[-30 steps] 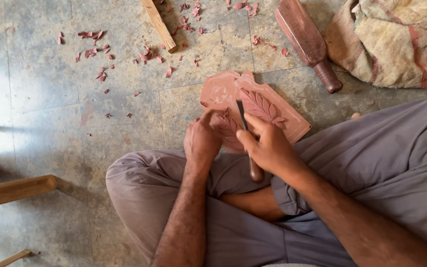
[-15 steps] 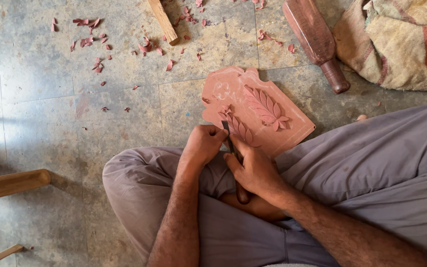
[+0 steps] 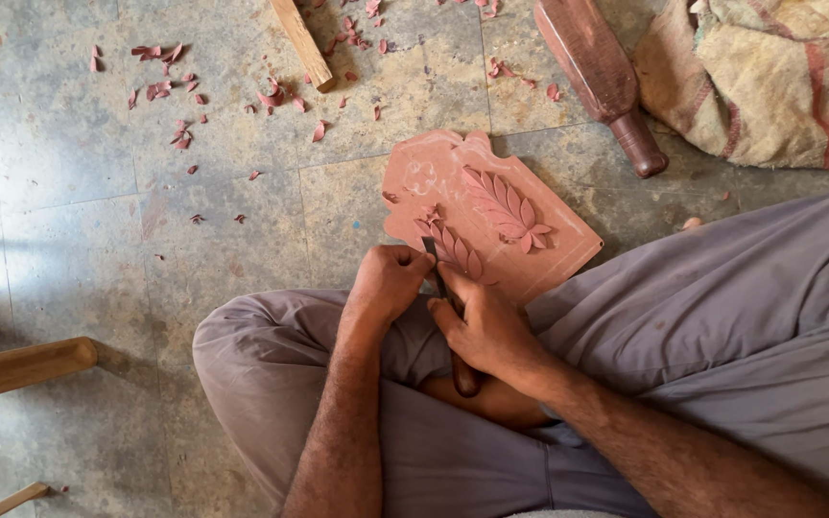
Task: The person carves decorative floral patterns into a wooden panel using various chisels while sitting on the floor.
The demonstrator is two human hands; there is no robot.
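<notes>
Presently, a flat reddish-brown wooden panel (image 3: 501, 216) lies on the stone floor (image 3: 69, 192), its near edge resting against the seated person's lap. Its outline is irregular, with a notched top edge and a slanted right side. Two leaf sprays are carved in relief on its face; the surface around them looks smooth and matte. The floor is grey, mottled tile with visible joints, and small curled reddish shavings (image 3: 170, 86) are scattered over it above and to the left of the panel.

The left hand (image 3: 388, 280) is closed, knuckles up, fingers curled in at the panel's lower left edge and pressed against the blade of a chisel (image 3: 445, 297). The right hand (image 3: 488, 326) is wrapped firmly around the same chisel just below, and the dark rounded wooden handle protrudes beneath the palm. The narrow dark blade tip sits on the lower leaf spray. Both hands touch each other at the tool.

A dark, smooth, club-shaped wooden mallet (image 3: 599, 77) lies on the floor beyond the panel, well apart from the hands. A pale squared wooden stick (image 3: 301, 43) lies above left. Coarse, striped sackcloth (image 3: 769, 77) is bunched at the upper right. The person wears loose grey trousers (image 3: 722, 317).
</notes>
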